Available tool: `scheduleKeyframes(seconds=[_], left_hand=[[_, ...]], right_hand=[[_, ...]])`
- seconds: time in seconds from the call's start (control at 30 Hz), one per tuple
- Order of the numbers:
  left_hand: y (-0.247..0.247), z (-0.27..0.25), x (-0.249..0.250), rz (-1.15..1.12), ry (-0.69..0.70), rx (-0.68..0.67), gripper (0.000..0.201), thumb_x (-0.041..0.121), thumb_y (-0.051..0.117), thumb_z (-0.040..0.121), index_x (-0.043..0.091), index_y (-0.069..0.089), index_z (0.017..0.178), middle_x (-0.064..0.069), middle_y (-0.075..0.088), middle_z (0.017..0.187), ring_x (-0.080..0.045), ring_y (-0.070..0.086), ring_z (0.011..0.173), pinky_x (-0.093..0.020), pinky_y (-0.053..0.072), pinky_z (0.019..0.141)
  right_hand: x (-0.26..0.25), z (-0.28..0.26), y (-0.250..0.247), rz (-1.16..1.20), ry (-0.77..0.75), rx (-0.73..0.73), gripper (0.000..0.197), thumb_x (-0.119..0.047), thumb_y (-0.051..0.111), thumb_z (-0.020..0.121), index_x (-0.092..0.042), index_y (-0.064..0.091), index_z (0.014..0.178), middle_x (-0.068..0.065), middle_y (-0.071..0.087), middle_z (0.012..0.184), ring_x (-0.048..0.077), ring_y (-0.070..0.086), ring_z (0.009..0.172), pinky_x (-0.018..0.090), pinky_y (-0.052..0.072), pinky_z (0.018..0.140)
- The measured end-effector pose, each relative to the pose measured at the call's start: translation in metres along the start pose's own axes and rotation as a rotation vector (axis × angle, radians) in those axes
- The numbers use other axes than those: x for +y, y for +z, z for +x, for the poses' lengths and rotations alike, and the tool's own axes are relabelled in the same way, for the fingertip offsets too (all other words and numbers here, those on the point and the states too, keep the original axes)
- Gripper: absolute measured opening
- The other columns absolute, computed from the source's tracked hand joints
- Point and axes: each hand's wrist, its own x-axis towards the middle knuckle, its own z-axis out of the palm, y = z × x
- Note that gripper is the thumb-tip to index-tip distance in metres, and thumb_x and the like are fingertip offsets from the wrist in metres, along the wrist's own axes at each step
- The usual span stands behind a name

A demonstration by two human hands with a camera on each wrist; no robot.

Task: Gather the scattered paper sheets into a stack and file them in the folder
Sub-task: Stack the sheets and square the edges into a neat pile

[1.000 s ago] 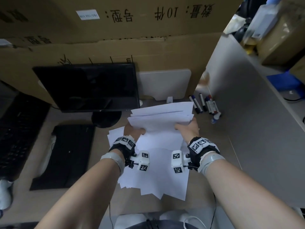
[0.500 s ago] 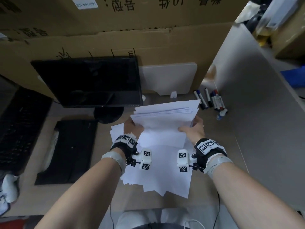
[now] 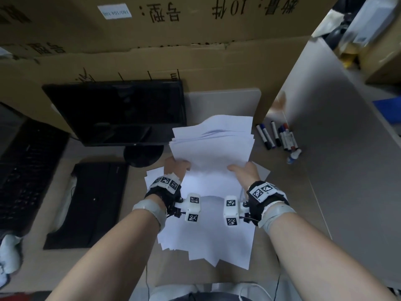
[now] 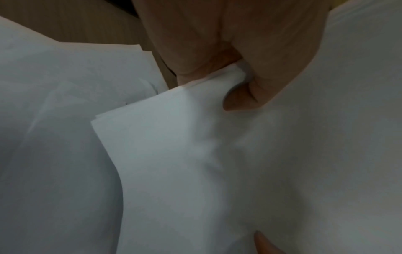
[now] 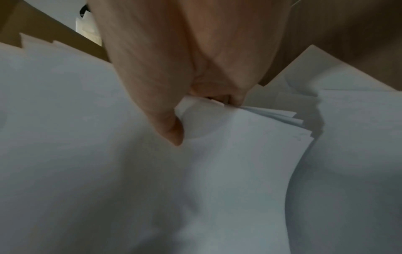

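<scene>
White paper stack [image 3: 211, 148] between both hands (edges pinched).

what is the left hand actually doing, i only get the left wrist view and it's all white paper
Observer: In the head view the left hand grips one near corner of a lifted bundle, and the right hand grips the other.
Operator: are there sheets not in the bundle yet
Observer: Yes. A fanned pile lies on the desk under both wrists, its edges uneven.
Operator: how tidy is the bundle on the right side
Observer: The right wrist view shows several sheet corners splayed beside the thumb, not squared up.
Operator: anything close on the far side
Observer: A dark monitor to the left, markers to the right.
</scene>
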Motion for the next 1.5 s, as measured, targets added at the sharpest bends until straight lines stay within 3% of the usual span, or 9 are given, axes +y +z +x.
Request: scheduleKeyframes(seconds=[0.1,0.33,0.4,0.53,0.73,1.07,1.3,1.4,1.5], left_hand=[[-0.013,-0.002,0.008,-0.047,0.017,0.075,0.025,0.003,0.069,0.074,0.019,0.05,0.07,-0.003,0.06,0.085,-0.024,0.056,0.083,-0.042,0.051,0.089],[-0.032,-0.018,-0.024,-0.027,0.067,0.023,0.049,0.02,0.076,0.071,0.007,0.057,0.113,-0.003,0.065,0.106,-0.027,0.063,0.103,-0.03,0.047,0.084],[-0.032,-0.022,-0.019,-0.159,0.085,0.049,0.066,0.048,0.086,0.061,0.014,0.061,0.112,0.004,0.07,0.108,-0.021,0.066,0.103,-0.035,0.051,0.092],[-0.038,-0.041,0.008,-0.289,0.083,0.169,0.109,0.084,0.064,0.048,0.009,0.054,0.128,-0.009,0.06,0.127,-0.027,0.059,0.115,-0.045,0.046,0.102],[-0.029,-0.052,0.011,-0.426,0.018,0.216,0.094,0.06,0.069,0.075,0.009,0.034,0.146,-0.008,0.041,0.148,-0.026,0.041,0.134,-0.036,0.033,0.109],[-0.024,-0.062,-0.016,-0.403,0.061,0.276,0.083,0.061,0.072,0.063,0.013,0.053,0.128,-0.003,0.06,0.124,-0.026,0.058,0.111,-0.041,0.045,0.101],[-0.026,-0.057,-0.027,-0.385,0.093,0.182,0.071,0.056,0.062,0.084,0.008,0.046,0.134,-0.005,0.051,0.124,-0.022,0.049,0.112,-0.029,0.034,0.092],[-0.03,-0.048,-0.03,-0.269,0.142,0.078,0.089,0.064,0.066,0.071,0.008,0.042,0.134,-0.005,0.052,0.12,-0.025,0.052,0.115,-0.029,0.036,0.091],[-0.035,-0.039,-0.029,-0.043,0.162,0.006,0.059,0.04,0.078,0.076,0.015,0.047,0.121,0.008,0.054,0.103,-0.012,0.058,0.099,-0.015,0.042,0.076]], right_hand=[[-0.017,-0.016,0.006,0.096,-0.031,0.007,0.025,-0.002,0.064,0.086,-0.017,0.049,0.074,-0.008,0.052,0.076,0.007,0.05,0.068,0.024,0.037,0.074],[-0.016,-0.032,0.017,0.116,-0.065,-0.043,0.045,-0.02,0.083,0.073,-0.018,0.059,0.111,-0.008,0.067,0.099,0.01,0.064,0.093,0.021,0.047,0.073],[-0.025,-0.039,0.018,0.155,-0.077,-0.054,0.051,-0.039,0.083,0.073,-0.022,0.055,0.111,-0.016,0.063,0.1,0.002,0.059,0.093,0.022,0.044,0.082],[-0.042,-0.046,0.022,0.196,-0.044,-0.016,0.082,-0.068,0.071,0.069,-0.02,0.049,0.132,-0.001,0.052,0.138,0.021,0.05,0.12,0.037,0.037,0.102],[-0.042,-0.059,0.019,0.196,0.054,-0.045,0.116,-0.09,0.057,0.057,-0.027,0.026,0.15,0.0,0.028,0.155,0.03,0.031,0.139,0.057,0.026,0.112],[-0.026,-0.057,0.017,0.193,0.043,0.023,0.096,-0.066,0.064,0.07,-0.019,0.034,0.148,0.004,0.038,0.15,0.027,0.041,0.132,0.045,0.034,0.106],[-0.017,-0.052,0.013,0.127,-0.039,-0.08,0.099,-0.066,0.064,0.078,-0.022,0.016,0.153,0.004,0.025,0.157,0.026,0.028,0.142,0.041,0.023,0.112],[-0.011,-0.044,0.015,-0.008,-0.143,-0.131,0.1,-0.046,0.084,0.069,-0.019,0.027,0.147,0.002,0.042,0.144,0.021,0.042,0.13,0.031,0.033,0.104],[0.003,-0.03,0.018,-0.174,-0.204,-0.093,0.076,-0.022,0.089,0.066,-0.015,0.05,0.131,-0.001,0.059,0.121,0.018,0.057,0.111,0.031,0.046,0.096]])
